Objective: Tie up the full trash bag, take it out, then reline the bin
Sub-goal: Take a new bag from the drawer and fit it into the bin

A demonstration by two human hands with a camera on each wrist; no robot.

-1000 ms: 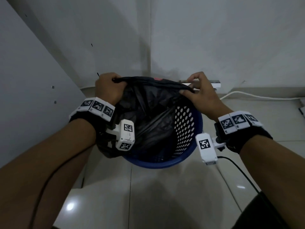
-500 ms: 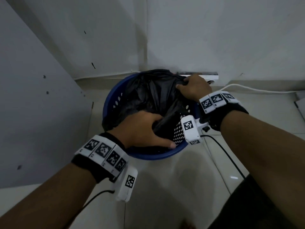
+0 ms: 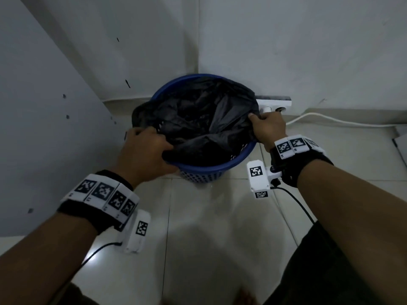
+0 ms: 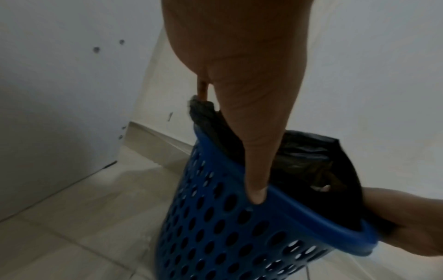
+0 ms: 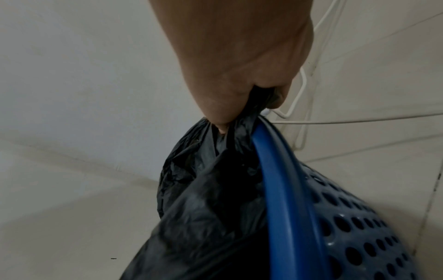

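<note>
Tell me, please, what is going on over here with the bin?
A person is fitting a black trash bag into a blue perforated bin that stands on the tiled floor in a corner. The left hand holds the bag's edge at the bin's near left rim; the right hand grips a bunched part of the edge at the right rim. The bag is open, not tied.

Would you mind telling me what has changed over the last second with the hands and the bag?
The left hand moved from the far-left edge to the near-left rim, gripping the black bag there. The right hand still pinches the bag's right edge. The blue bin stays in the corner.
</note>
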